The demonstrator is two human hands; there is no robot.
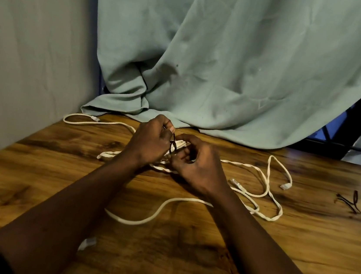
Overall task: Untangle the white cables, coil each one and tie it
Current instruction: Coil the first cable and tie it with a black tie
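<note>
Two bare hands work at one bundle; I use that coiled bundle [179, 144] as my landmark. Nearest me, well short of the bundle, a white plug [87, 243] lies on the wooden table [183, 251] beside my left forearm, an untouched loose end, I judge. Nearer the bundle, a slack white cable loop [154, 213] curves under both forearms, left flat so it stays out of the tying.

At the bundle itself, my left hand [149, 142] is clenched on its left side, thumb and forefinger pinching a thin dark tie [172, 142] and lifting it. My right hand [197, 161] is curled shut against the bundle's right side, fingers bent in on the coil and the tie's other part. I judge this grip keeps the turns from springing apart while the tie is cinched. Exact finger contact underneath is hidden.

Right of the bundle, uncoiled cable [267, 177] wanders in loops, with two plug ends [286, 185] lying free, so more untangling looks left. Well right of it, spare dark ties [353, 203] wait on the table, likely for the next coil. Left and beyond the bundle, another cable run [99, 122] ends near the wall. Farthest back, a green curtain [229, 63] drapes onto the table edge.

No brand, label or writing is readable anywhere.
</note>
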